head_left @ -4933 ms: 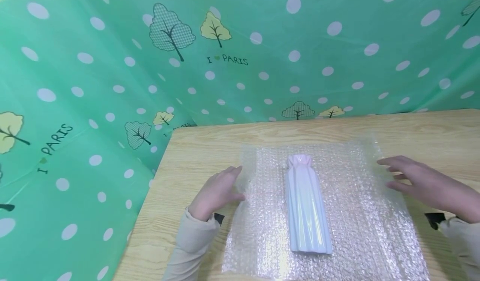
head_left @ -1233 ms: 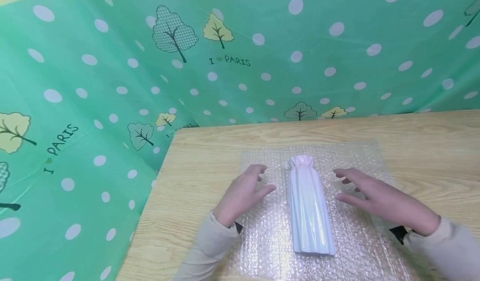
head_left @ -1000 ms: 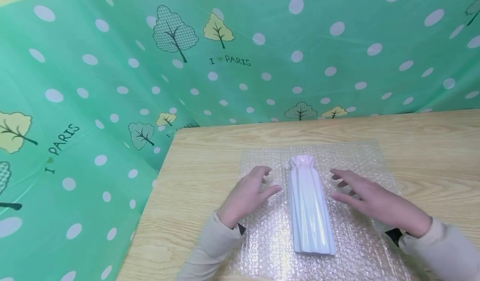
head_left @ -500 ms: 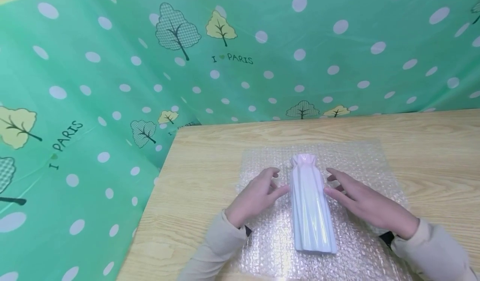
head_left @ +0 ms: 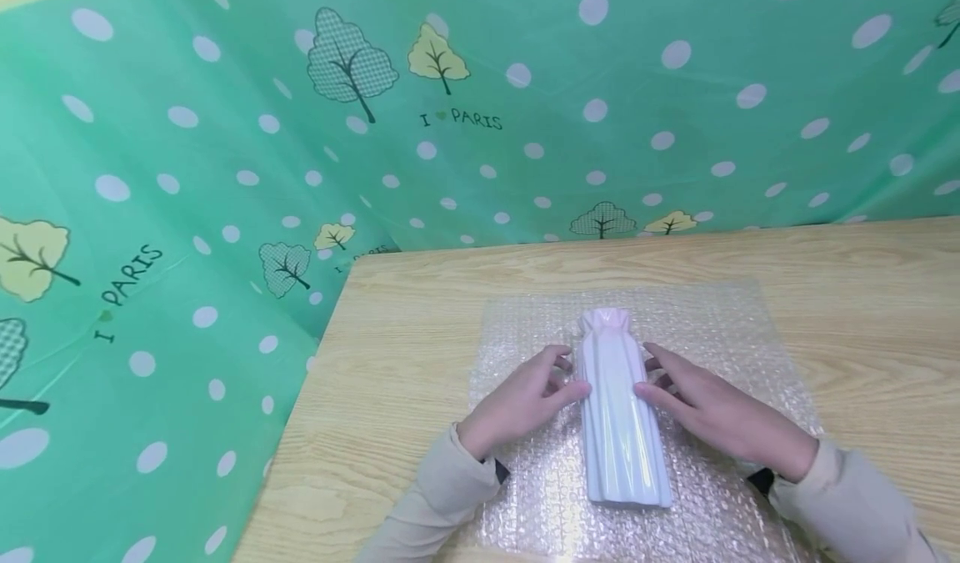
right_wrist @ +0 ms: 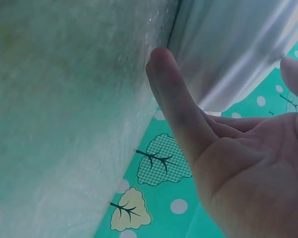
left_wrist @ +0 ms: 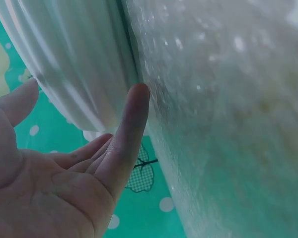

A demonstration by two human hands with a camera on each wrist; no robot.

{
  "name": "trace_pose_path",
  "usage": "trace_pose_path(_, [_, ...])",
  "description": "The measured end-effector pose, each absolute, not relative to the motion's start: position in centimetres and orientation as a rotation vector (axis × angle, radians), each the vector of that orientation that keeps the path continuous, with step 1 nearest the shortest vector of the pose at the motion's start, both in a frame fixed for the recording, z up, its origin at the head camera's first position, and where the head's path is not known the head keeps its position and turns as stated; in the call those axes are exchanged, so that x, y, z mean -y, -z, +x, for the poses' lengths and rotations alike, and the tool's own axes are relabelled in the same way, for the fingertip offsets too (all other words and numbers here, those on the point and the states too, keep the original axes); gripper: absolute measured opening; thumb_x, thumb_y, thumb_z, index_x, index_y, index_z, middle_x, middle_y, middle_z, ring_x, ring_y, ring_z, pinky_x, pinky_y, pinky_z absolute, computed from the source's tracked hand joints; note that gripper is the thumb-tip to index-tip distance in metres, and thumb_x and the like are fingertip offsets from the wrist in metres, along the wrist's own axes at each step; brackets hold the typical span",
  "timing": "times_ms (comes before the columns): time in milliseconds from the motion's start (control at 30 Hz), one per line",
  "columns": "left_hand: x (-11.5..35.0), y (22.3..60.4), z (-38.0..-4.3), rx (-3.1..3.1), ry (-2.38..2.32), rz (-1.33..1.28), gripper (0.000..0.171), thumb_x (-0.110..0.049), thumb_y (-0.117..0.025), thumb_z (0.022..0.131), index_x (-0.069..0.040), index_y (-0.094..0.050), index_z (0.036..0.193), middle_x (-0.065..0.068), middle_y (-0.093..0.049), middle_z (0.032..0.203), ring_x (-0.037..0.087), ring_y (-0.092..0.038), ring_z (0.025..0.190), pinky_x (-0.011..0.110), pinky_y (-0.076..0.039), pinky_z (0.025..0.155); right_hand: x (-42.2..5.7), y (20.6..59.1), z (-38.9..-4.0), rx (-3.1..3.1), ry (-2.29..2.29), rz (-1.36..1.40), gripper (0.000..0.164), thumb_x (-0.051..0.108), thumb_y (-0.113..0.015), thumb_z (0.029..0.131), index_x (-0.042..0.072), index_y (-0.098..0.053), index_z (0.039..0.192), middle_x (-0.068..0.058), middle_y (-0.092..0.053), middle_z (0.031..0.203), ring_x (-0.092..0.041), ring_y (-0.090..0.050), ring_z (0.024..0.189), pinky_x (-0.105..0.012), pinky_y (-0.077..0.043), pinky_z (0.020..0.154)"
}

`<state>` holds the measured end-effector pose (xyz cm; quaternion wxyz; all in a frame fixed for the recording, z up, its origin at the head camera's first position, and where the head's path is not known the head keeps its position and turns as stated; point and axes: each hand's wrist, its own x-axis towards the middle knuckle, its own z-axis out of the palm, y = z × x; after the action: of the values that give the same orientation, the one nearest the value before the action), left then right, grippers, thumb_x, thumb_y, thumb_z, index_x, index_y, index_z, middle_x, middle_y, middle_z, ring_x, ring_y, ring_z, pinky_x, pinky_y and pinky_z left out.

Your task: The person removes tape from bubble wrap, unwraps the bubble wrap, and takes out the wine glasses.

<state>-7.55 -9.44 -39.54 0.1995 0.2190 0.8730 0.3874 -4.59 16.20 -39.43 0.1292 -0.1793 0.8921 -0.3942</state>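
Observation:
A glossy vase, pale blue fading to pink at its gathered neck, lies on its side on a sheet of bubble wrap. My left hand is at its left flank, thumb tip on the upper edge. From the right, my right hand meets the other flank the same way. Both wrist views show the fingers fairly straight and low beside the vase, close to the wrap; in the left wrist view the thumb is at the vase's edge. Whether the fingertips bear on the vase is unclear.
The sheet lies flat on a light wooden table. A green dotted cloth with printed trees hangs behind the table and along its left side.
Both hands have come inward from the outer edges of the bubble wrap to the two sides of the vase, and the thumbs now touch it. The vase stays in place.

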Motion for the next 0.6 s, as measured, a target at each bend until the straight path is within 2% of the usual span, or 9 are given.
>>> trace_pose_path(133, [9.32, 39.79, -7.49, -2.389, -1.134, 0.679, 0.064, -0.055, -0.045, 0.089, -0.019, -0.032, 0.141, 0.000, -0.056, 0.119, 0.006, -0.058, 0.091, 0.022, -0.051, 0.076, -16.06, 39.54, -4.51, -2.584, 1.168, -0.538, 0.062, 0.043, -0.038, 0.097, 0.011, -0.019, 0.147, 0.000, -0.056, 0.117, -0.013, -0.055, 0.102, -0.044, -0.046, 0.090])
trace_pose_path(300, [9.13, 39.91, -7.41, -2.342, -1.160, 0.786, 0.063, -0.051, -0.044, 0.091, -0.029, -0.022, 0.145, -0.002, -0.058, 0.117, 0.004, -0.059, 0.090, 0.020, -0.050, 0.076, -15.90, 39.73, -4.36, -2.569, 1.198, -0.566, 0.057, 0.041, -0.037, 0.098, 0.019, -0.019, 0.147, 0.007, -0.055, 0.116, -0.009, -0.054, 0.103, -0.044, -0.045, 0.092])
trace_pose_path(600, [9.21, 40.02, -7.46, -2.315, -1.149, 0.824, 0.068, -0.052, -0.046, 0.090, -0.032, -0.013, 0.146, -0.002, -0.059, 0.114, 0.004, -0.058, 0.090, 0.020, -0.050, 0.074, -15.75, 39.79, -4.23, -2.612, 1.176, -0.572, 0.056, 0.041, -0.037, 0.098, 0.018, -0.021, 0.147, 0.009, -0.057, 0.111, -0.009, -0.055, 0.102, -0.043, -0.046, 0.091])
